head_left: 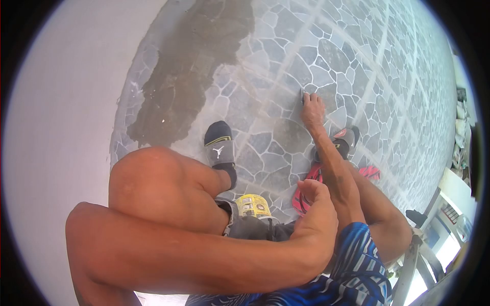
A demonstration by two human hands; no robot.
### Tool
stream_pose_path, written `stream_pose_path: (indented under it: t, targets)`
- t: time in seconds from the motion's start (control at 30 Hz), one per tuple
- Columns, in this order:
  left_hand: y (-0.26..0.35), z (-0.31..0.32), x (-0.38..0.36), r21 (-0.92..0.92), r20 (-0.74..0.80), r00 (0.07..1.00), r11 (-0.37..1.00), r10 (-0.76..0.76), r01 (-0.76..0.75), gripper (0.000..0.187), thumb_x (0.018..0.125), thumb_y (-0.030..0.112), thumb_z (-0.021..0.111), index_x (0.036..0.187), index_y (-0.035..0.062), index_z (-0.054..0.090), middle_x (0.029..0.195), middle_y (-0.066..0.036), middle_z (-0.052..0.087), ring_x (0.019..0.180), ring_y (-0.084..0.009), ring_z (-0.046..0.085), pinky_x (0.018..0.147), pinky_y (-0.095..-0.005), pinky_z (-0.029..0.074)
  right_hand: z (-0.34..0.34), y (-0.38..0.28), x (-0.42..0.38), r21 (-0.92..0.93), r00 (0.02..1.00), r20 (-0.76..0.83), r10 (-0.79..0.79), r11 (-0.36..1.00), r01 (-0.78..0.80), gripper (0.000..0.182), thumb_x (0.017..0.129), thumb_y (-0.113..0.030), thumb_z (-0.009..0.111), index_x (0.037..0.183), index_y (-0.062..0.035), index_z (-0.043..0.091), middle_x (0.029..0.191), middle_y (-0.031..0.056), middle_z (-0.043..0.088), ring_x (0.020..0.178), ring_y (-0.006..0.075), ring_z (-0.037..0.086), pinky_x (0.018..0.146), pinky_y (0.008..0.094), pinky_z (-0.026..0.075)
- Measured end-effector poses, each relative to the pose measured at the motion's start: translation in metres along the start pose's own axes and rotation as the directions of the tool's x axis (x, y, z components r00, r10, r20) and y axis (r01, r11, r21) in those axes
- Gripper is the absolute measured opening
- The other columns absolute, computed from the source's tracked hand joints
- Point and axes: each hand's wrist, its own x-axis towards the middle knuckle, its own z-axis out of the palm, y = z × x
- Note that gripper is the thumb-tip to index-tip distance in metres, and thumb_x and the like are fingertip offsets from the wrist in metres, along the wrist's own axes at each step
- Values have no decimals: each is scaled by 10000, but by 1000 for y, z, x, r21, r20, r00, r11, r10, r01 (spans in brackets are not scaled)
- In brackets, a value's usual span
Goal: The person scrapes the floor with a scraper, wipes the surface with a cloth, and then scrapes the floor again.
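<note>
My right hand (313, 110) reaches down to the stone-patterned tile floor (275, 51), its fingers bent around a small dark piece at the fingertips, pressed to the tile. What that piece is, I cannot make out. Across my lap lies my left forearm, and my left hand (317, 206) hangs near the inner side of my right forearm, clear of the floor. Its fingers are mostly hidden from this angle. Below that hand is a red-pink cloth (304, 196), partly covered by my arm. A yellow-labelled tub (253, 206) stands between my legs.
A wide patch of wet grey-brown grout (184, 76) covers the tiles along the white wall (66, 102). My sandalled left foot (219, 148) and right foot (344, 143) are planted on the tiles. Rubble (461, 132) and wooden pieces (408, 270) lie at the right.
</note>
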Motion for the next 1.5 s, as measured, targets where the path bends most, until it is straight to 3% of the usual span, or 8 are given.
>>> stream_pose_path:
  t: [0.1, 0.2, 0.43, 0.63, 0.83, 0.97, 1.17, 1.5]
  targets:
    - [2, -3, 1, 65, 6, 998, 996, 56, -56, 445, 888, 17, 543, 1279, -145, 403, 1222, -157, 531, 1138, -224, 561, 981, -298, 475, -23, -42, -20, 144, 975, 207, -84, 988, 55, 337, 842, -40, 587, 1169, -73, 663, 1017, 172, 625, 968, 374, 618, 841, 466, 507]
    - [-16, -14, 2, 34, -13, 995, 995, 99, -98, 466, 894, 3, 520, 1308, -163, 388, 1257, -173, 520, 1180, -249, 546, 1020, -327, 456, -28, -56, -22, 545, 648, 600, -468, 833, 97, 303, 847, -66, 607, 1137, -65, 695, 983, 163, 681, 978, 371, 646, 851, 484, 509]
    - [-18, -40, 46, -466, 198, 967, 883, 158, -49, 547, 840, 186, 640, 1322, -34, 505, 1283, -163, 571, 1183, -314, 571, 987, -460, 434, -140, -2, 21, 314, 734, 556, -391, 916, 250, 233, 878, -55, 577, 1072, -31, 705, 1002, 192, 687, 952, 410, 661, 842, 479, 521]
    - [92, -38, 140, -669, 675, 685, 620, 275, 410, 616, 800, 373, 756, 1335, 97, 627, 1299, -150, 631, 1171, -360, 604, 936, -569, 428, -283, 70, 43, -11, 764, 607, -220, 958, 285, 313, 777, 65, 574, 1049, -30, 698, 968, 195, 684, 975, 388, 653, 849, 475, 522]
    - [117, -28, 165, -739, 626, 719, 523, 303, 424, 543, 823, 361, 758, 1311, 140, 675, 1325, -111, 649, 1184, -344, 618, 919, -575, 439, -364, 72, 12, -54, 822, 524, -223, 955, 293, 216, 866, 24, 589, 1044, -16, 704, 969, 154, 679, 948, 367, 655, 839, 462, 513]
    - [121, -6, 172, -761, 600, 753, 484, 270, 432, 475, 857, 322, 731, 1298, 151, 686, 1316, -72, 666, 1179, -319, 627, 911, -577, 453, -366, 88, 3, 130, 673, 732, -104, 991, 12, 357, 939, -94, 575, 1262, -180, 699, 979, 116, 691, 925, 321, 663, 851, 407, 528]
    - [121, 5, 176, -758, 610, 742, 478, 279, 443, 411, 890, 272, 696, 1285, 158, 698, 1286, -75, 685, 1170, -331, 638, 890, -581, 480, -381, 119, 8, -85, 800, 599, 38, 996, 16, 318, 1035, -255, 496, 1277, -277, 701, 1037, 100, 714, 874, 258, 683, 778, 405, 538]
    - [136, -2, 187, -770, 588, 772, 457, 241, 444, 376, 903, 236, 677, 1260, 123, 711, 1265, -105, 696, 1133, -361, 663, 875, -577, 489, -381, 136, -7, 53, 784, 583, 212, 953, -297, 406, 836, -192, 607, 1210, -77, 713, 1033, 173, 744, 924, 277, 705, 827, 392, 529]
